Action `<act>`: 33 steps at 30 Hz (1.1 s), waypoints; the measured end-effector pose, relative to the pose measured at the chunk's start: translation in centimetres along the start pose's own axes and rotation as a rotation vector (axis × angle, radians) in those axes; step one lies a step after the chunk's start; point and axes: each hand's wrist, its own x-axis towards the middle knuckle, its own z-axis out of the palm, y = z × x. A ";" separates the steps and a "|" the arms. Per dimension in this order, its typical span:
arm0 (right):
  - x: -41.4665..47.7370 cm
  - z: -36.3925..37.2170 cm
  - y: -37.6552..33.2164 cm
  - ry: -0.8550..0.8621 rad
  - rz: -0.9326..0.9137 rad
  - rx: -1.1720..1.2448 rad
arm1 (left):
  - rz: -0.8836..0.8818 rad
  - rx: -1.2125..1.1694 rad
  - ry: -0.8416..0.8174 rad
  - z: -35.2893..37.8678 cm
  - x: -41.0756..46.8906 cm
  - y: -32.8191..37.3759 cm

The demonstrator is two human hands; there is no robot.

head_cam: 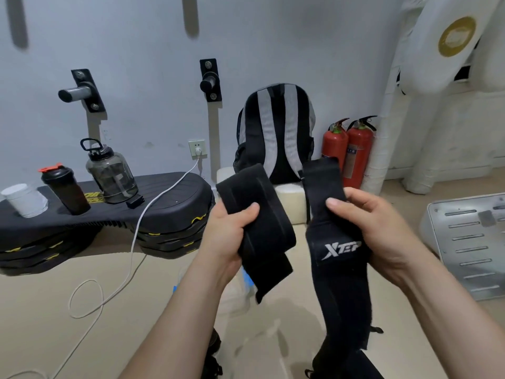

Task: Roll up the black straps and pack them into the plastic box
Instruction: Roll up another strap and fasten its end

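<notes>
Two hands: apart
Left hand: grip clamped on folded strap
Right hand: grip clamped on logo strap

I get soft, fairly bright light from overhead; the pegs drop pale shadows down the wall. Straps read as near-flat black. Edges bow, top corners blur, and the floor below looks smeared.

Both my forearms reach forward, bare; left hand grips one black strap, thumb across it; right hand pinches the other strap, thumb on top.
</notes>
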 end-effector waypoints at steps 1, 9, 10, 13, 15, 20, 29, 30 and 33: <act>-0.1 -0.3 -0.2 0.020 0.007 -0.009 | 0.013 0.015 0.002 -0.3 0.1 0.1; -1.1 2.6 1.0 -0.051 0.037 -0.117 | 0.003 0.059 -0.106 0.9 -0.1 -0.9; -1.0 2.8 1.1 -0.051 0.021 -0.120 | 0.000 0.067 -0.116 1.0 -0.2 -1.0; -0.8 3.3 1.8 -0.014 0.042 -0.134 | -0.003 0.078 -0.163 1.3 -0.2 -1.1; -0.7 3.7 2.1 -0.002 0.059 -0.141 | -0.017 0.081 -0.213 1.5 -0.2 -1.1; -0.5 4.3 2.3 0.025 0.062 -0.141 | -0.014 0.095 -0.278 1.4 -0.2 -1.1; 0.0 4.8 2.5 0.079 0.065 -0.082 | 0.008 0.203 -0.351 1.3 -0.4 -1.6; 0.0 4.8 2.5 0.079 0.062 -0.081 | 0.006 0.203 -0.354 1.2 -0.4 -1.5; 0.0 4.9 2.5 0.077 0.054 -0.051 | 0.000 0.196 -0.366 1.0 -0.3 -1.4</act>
